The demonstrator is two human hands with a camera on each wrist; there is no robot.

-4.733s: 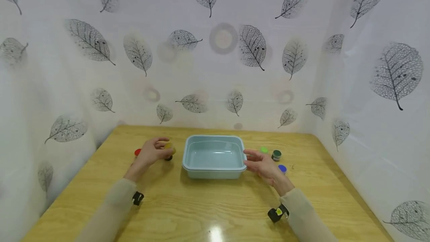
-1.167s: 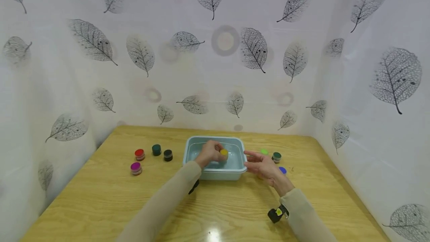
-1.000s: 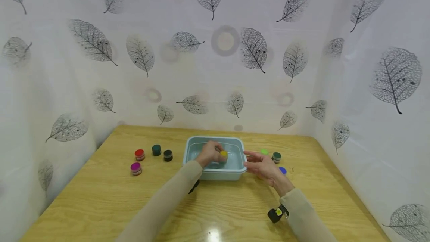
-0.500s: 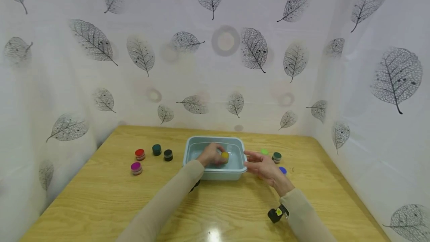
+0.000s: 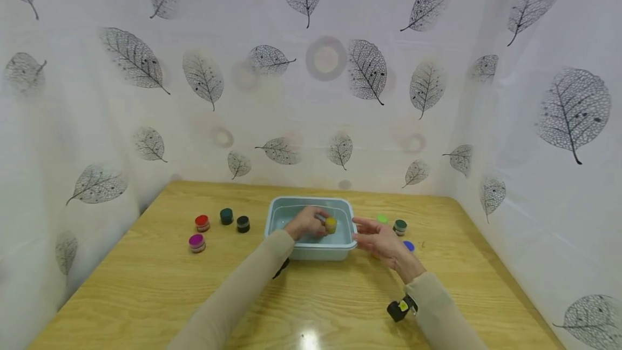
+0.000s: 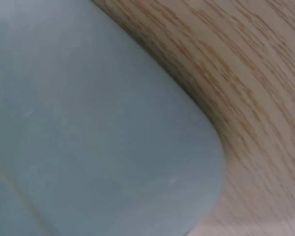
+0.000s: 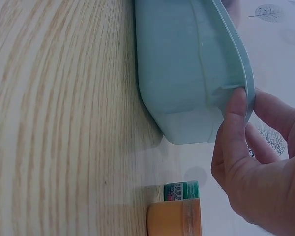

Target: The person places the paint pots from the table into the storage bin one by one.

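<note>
A light blue plastic basin (image 5: 311,253) stands mid-table. Inside it, toward the right, sits a small yellow-lidded jar (image 5: 331,224). My left hand (image 5: 307,222) reaches into the basin, its fingertips right at the left side of this jar and most of the jar showing. The left wrist view shows only the outer wall of the basin (image 6: 113,118) and wood, no fingers. My right hand (image 5: 384,242) pinches the basin's right rim between thumb and fingers; the right wrist view shows this hand (image 7: 260,172) at the rim's corner.
On the left stand jars with red (image 5: 202,223), magenta (image 5: 196,243), dark teal (image 5: 226,216) and black (image 5: 243,224) lids. Light green (image 5: 382,219), dark green (image 5: 400,227) and blue (image 5: 408,245) ones sit beyond my right hand. An orange jar (image 7: 172,216) is near that wrist.
My left hand has carried the yellow-lidded jar from the table's left side into the basin. In the last half second the jar has shifted slightly right, away from the palm. The right hand stays put.
</note>
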